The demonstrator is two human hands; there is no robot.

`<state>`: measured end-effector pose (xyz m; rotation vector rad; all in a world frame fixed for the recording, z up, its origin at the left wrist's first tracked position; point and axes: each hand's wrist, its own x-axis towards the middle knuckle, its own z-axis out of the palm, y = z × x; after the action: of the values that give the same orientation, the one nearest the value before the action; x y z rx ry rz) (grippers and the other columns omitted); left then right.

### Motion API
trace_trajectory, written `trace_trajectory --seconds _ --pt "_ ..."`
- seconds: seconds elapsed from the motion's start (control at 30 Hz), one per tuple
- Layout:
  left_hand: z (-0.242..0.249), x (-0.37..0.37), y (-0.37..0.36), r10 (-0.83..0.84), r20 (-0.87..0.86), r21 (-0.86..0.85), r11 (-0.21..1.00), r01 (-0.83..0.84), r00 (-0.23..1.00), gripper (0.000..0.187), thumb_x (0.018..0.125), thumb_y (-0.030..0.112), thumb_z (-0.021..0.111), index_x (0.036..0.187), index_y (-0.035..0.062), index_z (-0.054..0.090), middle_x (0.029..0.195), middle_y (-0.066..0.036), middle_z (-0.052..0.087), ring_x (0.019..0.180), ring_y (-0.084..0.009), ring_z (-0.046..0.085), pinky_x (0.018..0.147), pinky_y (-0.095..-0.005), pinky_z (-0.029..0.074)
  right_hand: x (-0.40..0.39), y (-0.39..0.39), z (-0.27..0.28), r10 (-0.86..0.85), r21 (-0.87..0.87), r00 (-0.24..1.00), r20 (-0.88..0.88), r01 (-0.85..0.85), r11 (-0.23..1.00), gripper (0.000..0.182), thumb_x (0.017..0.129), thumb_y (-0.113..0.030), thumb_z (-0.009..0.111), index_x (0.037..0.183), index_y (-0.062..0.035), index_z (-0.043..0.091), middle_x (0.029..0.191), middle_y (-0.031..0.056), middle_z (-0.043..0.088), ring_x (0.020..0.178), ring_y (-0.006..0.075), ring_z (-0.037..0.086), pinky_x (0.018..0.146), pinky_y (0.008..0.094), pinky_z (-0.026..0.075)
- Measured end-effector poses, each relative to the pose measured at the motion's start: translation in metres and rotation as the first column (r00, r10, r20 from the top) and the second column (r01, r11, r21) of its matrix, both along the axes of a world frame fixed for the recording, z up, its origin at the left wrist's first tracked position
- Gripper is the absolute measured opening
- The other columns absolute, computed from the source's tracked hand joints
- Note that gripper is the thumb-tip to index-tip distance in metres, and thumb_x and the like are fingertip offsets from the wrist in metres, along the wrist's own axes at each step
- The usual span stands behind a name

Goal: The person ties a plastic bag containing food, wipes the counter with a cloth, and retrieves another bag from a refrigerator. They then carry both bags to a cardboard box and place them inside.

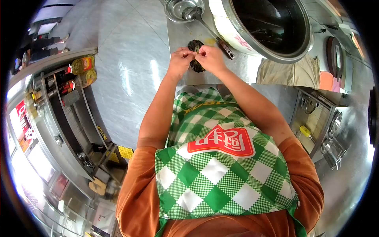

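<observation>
While both hands meet over the dark bundle, it lies near the near-left corner of the worktop. The left hand has its fingers bent and drawn in to a pinch, and the right hand is pinched the same way, their fingertips touching or nearly so (whether they nip a strand or the bundle's skin, I can't tell from where I stand). Just beyond, a ladle rests its head in the metal bowl by the left edge, its handle slanting down to the right of the hands. Right of that stands a big pot, dark inside, and a tan cloth lies along the near edge.
</observation>
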<state>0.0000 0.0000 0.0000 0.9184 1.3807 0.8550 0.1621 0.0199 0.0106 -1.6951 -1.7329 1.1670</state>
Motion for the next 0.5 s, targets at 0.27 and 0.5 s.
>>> trace_trajectory --seconds 0.27,0.5 --pt "-0.011 -0.004 -0.003 0.000 -0.004 0.070 0.998 0.001 1.000 0.015 0.090 0.005 0.065 0.097 -0.0054 0.074 0.110 -0.007 0.059 0.095 -0.0184 0.058 0.082 -0.0288 0.048 -0.008 0.003 0.006 0.023 0.046 0.973 0.230 -0.035 0.998 0.029 0.080 -0.034 0.070 0.072 -0.0061 0.066 0.077 0.0187 0.069 0.074 0.0380 0.068 0.066 0.0461 0.054" --pt "-0.011 0.000 -0.010 0.018 -0.082 0.103 0.995 -0.010 0.997 0.015 0.091 0.004 0.066 0.099 -0.0054 0.073 0.106 -0.009 0.065 0.092 -0.0180 0.060 0.084 -0.0293 0.048 -0.010 -0.004 0.008 -0.030 0.041 0.986 0.165 0.024 0.999 0.029 0.080 -0.031 0.069 0.074 -0.0025 0.069 0.078 0.0210 0.069 0.077 0.0417 0.068 0.070 0.0499 0.055"
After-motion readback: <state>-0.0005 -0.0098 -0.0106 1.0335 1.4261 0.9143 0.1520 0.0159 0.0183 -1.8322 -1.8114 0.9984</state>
